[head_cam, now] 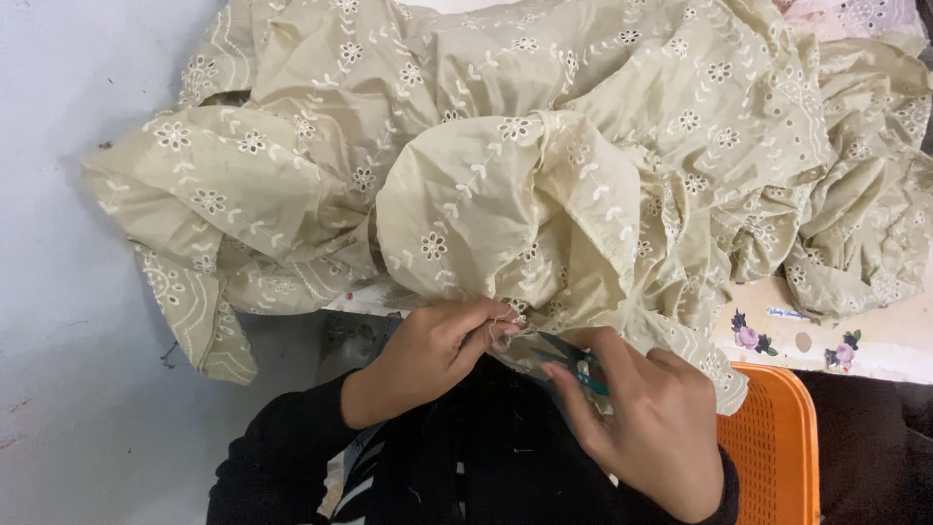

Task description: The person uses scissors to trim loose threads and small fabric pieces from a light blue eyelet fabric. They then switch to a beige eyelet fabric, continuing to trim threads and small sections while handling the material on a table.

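Observation:
A large heap of beige cotton fabric (505, 146) with white flower embroidery and eyelets lies bunched up in front of me. My left hand (437, 350) pinches a gathered edge of this fabric at its lower middle. My right hand (646, 418) holds small thread snips with a teal handle (581, 367), their tips pointing at the spot that my left fingers pinch. A loose thread shows at my left fingertips. Both my sleeves are black.
An orange plastic mesh stool or crate (777, 447) stands at the lower right. Under the fabric at the right lies a cream surface with a flower print (875, 340). A pale blue-grey floor or wall (58, 369) fills the left.

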